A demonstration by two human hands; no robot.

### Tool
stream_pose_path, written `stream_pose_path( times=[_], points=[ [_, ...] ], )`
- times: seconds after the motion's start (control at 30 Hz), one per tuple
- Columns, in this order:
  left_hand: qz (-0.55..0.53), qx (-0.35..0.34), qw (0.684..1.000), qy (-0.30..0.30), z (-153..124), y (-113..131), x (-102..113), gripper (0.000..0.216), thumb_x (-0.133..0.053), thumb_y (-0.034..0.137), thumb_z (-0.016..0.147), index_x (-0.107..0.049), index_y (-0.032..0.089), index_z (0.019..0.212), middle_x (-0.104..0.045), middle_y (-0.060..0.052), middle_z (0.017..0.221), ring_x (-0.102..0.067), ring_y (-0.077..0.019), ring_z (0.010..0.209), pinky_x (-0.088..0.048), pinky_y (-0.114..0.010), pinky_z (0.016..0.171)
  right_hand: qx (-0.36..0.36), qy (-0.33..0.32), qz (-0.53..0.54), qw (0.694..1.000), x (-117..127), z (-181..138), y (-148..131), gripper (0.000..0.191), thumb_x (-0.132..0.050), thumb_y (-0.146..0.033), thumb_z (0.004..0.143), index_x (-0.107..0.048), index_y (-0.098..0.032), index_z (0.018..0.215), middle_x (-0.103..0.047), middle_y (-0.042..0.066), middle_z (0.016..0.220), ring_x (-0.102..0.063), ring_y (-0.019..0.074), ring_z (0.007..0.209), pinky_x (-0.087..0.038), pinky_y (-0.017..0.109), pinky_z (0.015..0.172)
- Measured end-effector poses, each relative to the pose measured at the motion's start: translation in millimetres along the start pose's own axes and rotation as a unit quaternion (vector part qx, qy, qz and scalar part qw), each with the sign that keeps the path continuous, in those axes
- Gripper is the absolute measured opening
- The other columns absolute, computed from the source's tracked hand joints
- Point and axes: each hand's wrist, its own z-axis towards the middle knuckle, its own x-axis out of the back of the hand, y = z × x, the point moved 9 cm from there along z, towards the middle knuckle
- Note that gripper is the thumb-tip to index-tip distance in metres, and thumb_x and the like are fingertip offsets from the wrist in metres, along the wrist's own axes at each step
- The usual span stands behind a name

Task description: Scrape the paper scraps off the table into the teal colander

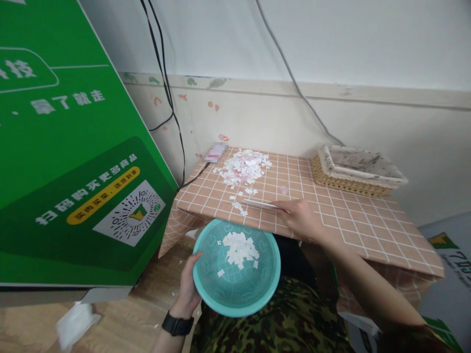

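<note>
My left hand [187, 289] grips the rim of a teal plastic basket [268, 284], held just below the near edge of the table. A small heap of white paper bits [240, 249] lies inside it. My right hand [300, 218] rests on the table near its front edge, closed on a thin flat white strip [257, 204] that points left toward a few stray scraps. A larger pile of white and pink paper bits [245, 166] sits farther back on the table.
The table has a pink checked cloth [353, 220]. A wicker tray [355, 171] stands at its back right. A big green board [73, 147] leans at the left. Black cables [167, 93] hang down the wall to a small device [216, 152].
</note>
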Motion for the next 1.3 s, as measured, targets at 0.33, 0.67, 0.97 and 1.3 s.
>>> stream_pose_path(
  times=[0.33,0.67,0.97,1.3],
  points=[
    [0.015,0.006,0.999,-0.043,10.4,11.1,-0.6,0.020,-0.066,0.022,0.070,-0.067,0.009,0.085,-0.073,-0.009,0.078,-0.066,-0.0217,0.067,-0.053,-0.035,0.069,0.027,-0.007,0.029,0.999,-6.6,-1.9,-10.6,0.026,-0.047,-0.021,0.087,-0.068,-0.020,0.103,-0.072,0.005,0.081,-0.064,0.0140,0.062,-0.044,0.024,0.059],
    [0.016,0.010,0.999,-0.051,7.9,14.4,-9.7,0.015,-0.064,0.018,0.070,-0.068,0.010,0.083,-0.073,-0.008,0.075,-0.066,-0.0206,0.065,-0.053,-0.033,0.066,0.027,-0.040,0.109,0.993,-6.3,-10.5,-28.7,0.027,-0.047,-0.022,0.087,-0.066,-0.021,0.106,-0.071,0.004,0.087,-0.064,0.0134,0.066,-0.046,0.023,0.059],
    [0.007,-0.014,0.999,-0.045,13.5,19.3,-4.3,0.015,-0.066,0.019,0.068,-0.066,0.010,0.081,-0.071,-0.006,0.072,-0.065,-0.0186,0.064,-0.051,-0.030,0.065,-0.051,0.076,-0.059,0.994,-8.5,13.9,-9.8,0.029,-0.045,-0.024,0.086,-0.066,-0.020,0.104,-0.069,0.004,0.069,-0.057,0.0136,0.051,-0.035,0.025,0.051],
    [0.012,-0.007,0.999,-0.043,15.1,18.3,-1.2,0.022,-0.066,0.021,0.069,-0.067,0.009,0.087,-0.072,-0.009,0.079,-0.066,-0.0210,0.068,-0.052,-0.033,0.069,-0.026,0.024,-0.078,0.996,-21.9,30.1,-23.9,0.030,-0.041,-0.022,0.086,-0.064,-0.018,0.105,-0.066,0.003,0.065,-0.053,0.0126,0.050,-0.032,0.025,0.053]
  ],
)
